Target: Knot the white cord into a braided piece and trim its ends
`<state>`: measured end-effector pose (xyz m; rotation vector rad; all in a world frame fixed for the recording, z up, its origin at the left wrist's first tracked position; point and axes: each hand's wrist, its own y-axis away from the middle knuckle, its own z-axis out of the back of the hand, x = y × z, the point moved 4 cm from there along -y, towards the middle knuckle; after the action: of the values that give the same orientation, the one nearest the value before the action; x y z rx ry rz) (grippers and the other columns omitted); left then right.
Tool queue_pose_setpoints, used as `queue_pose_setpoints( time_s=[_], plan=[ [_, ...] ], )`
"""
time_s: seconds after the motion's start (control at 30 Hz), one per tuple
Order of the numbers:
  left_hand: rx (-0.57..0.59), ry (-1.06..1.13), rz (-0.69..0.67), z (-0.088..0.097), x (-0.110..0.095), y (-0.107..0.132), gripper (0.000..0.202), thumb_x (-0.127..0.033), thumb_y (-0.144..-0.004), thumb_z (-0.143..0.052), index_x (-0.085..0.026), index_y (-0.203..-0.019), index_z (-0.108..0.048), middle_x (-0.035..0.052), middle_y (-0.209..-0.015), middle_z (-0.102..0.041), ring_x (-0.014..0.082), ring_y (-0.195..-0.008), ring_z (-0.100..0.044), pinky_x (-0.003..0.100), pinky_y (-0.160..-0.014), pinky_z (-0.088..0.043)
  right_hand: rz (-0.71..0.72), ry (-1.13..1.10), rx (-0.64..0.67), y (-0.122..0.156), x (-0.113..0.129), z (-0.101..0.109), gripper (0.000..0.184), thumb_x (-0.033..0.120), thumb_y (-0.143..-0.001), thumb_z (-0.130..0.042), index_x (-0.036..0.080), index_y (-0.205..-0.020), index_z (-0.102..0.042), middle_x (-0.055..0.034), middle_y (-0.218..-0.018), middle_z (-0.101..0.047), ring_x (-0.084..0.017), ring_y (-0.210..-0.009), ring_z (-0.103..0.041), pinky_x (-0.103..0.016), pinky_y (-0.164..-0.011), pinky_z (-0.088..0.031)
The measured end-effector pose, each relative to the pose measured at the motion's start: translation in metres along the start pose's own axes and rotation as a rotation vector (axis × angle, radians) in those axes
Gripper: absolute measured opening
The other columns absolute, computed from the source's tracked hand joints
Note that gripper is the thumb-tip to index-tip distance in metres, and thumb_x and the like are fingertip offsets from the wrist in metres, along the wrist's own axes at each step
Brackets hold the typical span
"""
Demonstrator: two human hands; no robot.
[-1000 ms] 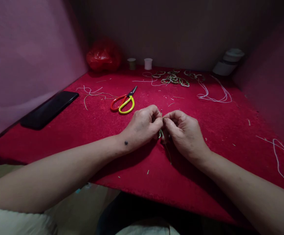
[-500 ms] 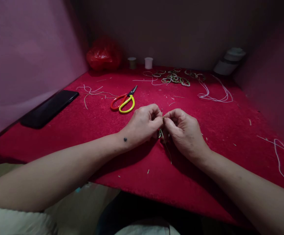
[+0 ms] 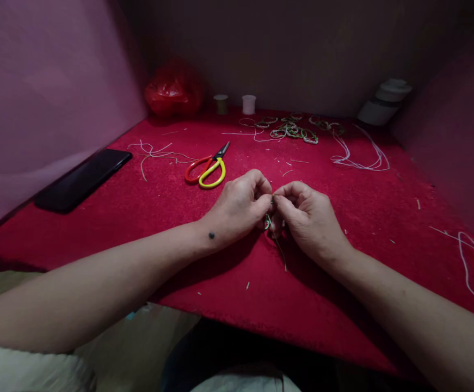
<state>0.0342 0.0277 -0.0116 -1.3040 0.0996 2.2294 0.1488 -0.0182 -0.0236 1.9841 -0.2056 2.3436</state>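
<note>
Close together over the red cloth, my left hand (image 3: 245, 204) and my right hand (image 3: 306, 215) pinch a small braided cord piece (image 3: 267, 221) between them. Green and white show in the bit below my fingers; the rest is hidden by my hands. From it a thin loose cord end (image 3: 281, 253) hangs toward the cloth. Both thumbs and forefingers are closed, fingertips nearly touching. Beyond my left hand lie scissors (image 3: 211, 169) with one red and one yellow handle, blades pointing away.
A black phone (image 3: 84, 179) lies at left. Behind stand a red plastic bag (image 3: 173, 95), two thread spools (image 3: 248, 104) and a tilted white bottle (image 3: 385, 102). Braided cord loops (image 3: 289, 130) and white cords (image 3: 361, 163) lie at the back of the red cloth (image 3: 220, 288); another cord (image 3: 463, 261) is at right.
My hands stay nearly in place, with small finger movements at the cord. The lower green and white part shows slightly differently. Everything else lies as before.
</note>
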Motion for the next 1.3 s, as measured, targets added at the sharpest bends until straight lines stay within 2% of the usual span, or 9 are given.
queue_pose_setpoints(
  time_s=[0.1, 0.27, 0.47, 0.6, 0.7, 0.8, 0.97, 1.17, 1.3],
  plan=[
    [-0.046, -0.147, -0.149, 0.001, -0.002, 0.002, 0.008, -0.008, -0.078, -0.049, -0.017, -0.079, -0.049, -0.0027, -0.065, -0.058, 0.0076, -0.055, -0.053, 0.019, -0.051, -0.04, -0.047, -0.017, 0.011, 0.0, 0.002, 0.0, 0.012, 0.013, -0.085, -0.05, 0.017, -0.075, -0.05, 0.0055, -0.045, -0.056, -0.008, -0.038, -0.054, -0.017, -0.04, -0.04],
    [-0.05, -0.414, -0.386, 0.0, -0.006, 0.008, 0.009, -0.008, -0.082, -0.047, -0.014, -0.08, -0.053, 0.0003, -0.068, -0.06, 0.009, -0.058, -0.054, 0.021, -0.054, -0.042, -0.088, -0.069, 0.038, 0.0, 0.0, 0.0, 0.013, 0.016, -0.087, -0.051, 0.017, -0.073, -0.05, 0.0041, -0.046, -0.057, -0.008, -0.039, -0.055, -0.019, -0.043, -0.044],
    [0.006, -0.668, -0.433, -0.005, -0.007, 0.01, 0.016, -0.011, -0.088, -0.042, -0.01, -0.083, -0.057, 0.0082, -0.077, -0.065, 0.0156, -0.069, -0.062, 0.027, -0.062, -0.049, -0.094, -0.065, 0.043, 0.0, 0.0, 0.0, 0.016, 0.016, -0.088, -0.05, 0.017, -0.072, -0.051, 0.0037, -0.045, -0.058, -0.008, -0.039, -0.055, -0.018, -0.042, -0.044],
    [0.062, -0.92, -0.476, -0.009, -0.012, 0.014, 0.018, -0.01, -0.089, -0.039, -0.011, -0.083, -0.056, 0.0102, -0.075, -0.062, 0.0185, -0.063, -0.061, 0.028, -0.052, -0.046, -0.091, -0.043, 0.043, 0.001, 0.001, 0.001, 0.017, 0.015, -0.087, -0.05, 0.017, -0.07, -0.051, 0.0036, -0.045, -0.057, -0.008, -0.038, -0.054, -0.019, -0.041, -0.042],
    [0.062, -1.028, -0.541, -0.011, -0.016, 0.017, 0.02, -0.011, -0.089, -0.037, -0.013, -0.08, -0.054, 0.0088, -0.07, -0.06, 0.0183, -0.057, -0.059, 0.027, -0.044, -0.04, -0.099, -0.023, 0.044, 0.001, 0.002, 0.001, 0.017, 0.014, -0.086, -0.05, 0.018, -0.069, -0.051, 0.0035, -0.044, -0.057, -0.009, -0.038, -0.053, -0.019, -0.04, -0.041],
    [0.056, -1.053, -0.587, -0.011, -0.017, 0.018, 0.019, -0.012, -0.089, -0.037, -0.014, -0.078, -0.052, 0.0074, -0.067, -0.058, 0.0184, -0.054, -0.059, 0.027, -0.042, -0.038, -0.108, -0.008, 0.052, 0.0, 0.002, 0.001, 0.018, 0.014, -0.085, -0.05, 0.018, -0.068, -0.05, 0.0032, -0.043, -0.057, -0.009, -0.037, -0.053, -0.019, -0.04, -0.04],
    [0.023, -1.075, -0.592, -0.011, -0.012, 0.015, 0.016, -0.013, -0.088, -0.039, -0.015, -0.078, -0.051, 0.0052, -0.065, -0.058, 0.0154, -0.053, -0.057, 0.024, -0.042, -0.038, -0.089, -0.017, 0.078, 0.0, 0.002, 0.002, 0.019, 0.015, -0.085, -0.051, 0.018, -0.066, -0.051, 0.0031, -0.043, -0.056, -0.009, -0.037, -0.053, -0.019, -0.04, -0.041],
    [-0.043, -0.926, -0.562, -0.01, -0.006, 0.013, 0.016, -0.014, -0.09, -0.038, -0.014, -0.08, -0.051, 0.0066, -0.069, -0.06, 0.0155, -0.058, -0.059, 0.025, -0.049, -0.044, -0.117, -0.131, 0.091, 0.0, -0.001, 0.001, 0.016, 0.02, -0.085, -0.054, 0.017, -0.069, -0.052, 0.0034, -0.044, -0.056, -0.009, -0.037, -0.054, -0.02, -0.04, -0.045],
    [-0.046, -0.869, -0.535, -0.009, -0.008, 0.013, 0.015, -0.014, -0.088, -0.04, -0.012, -0.08, -0.053, 0.0071, -0.07, -0.06, 0.0157, -0.059, -0.059, 0.025, -0.05, -0.045, -0.158, -0.241, 0.106, 0.0, -0.004, -0.001, 0.016, 0.022, -0.084, -0.055, 0.018, -0.069, -0.052, 0.0032, -0.045, -0.056, -0.01, -0.038, -0.054, -0.023, -0.041, -0.05]
  ],
)
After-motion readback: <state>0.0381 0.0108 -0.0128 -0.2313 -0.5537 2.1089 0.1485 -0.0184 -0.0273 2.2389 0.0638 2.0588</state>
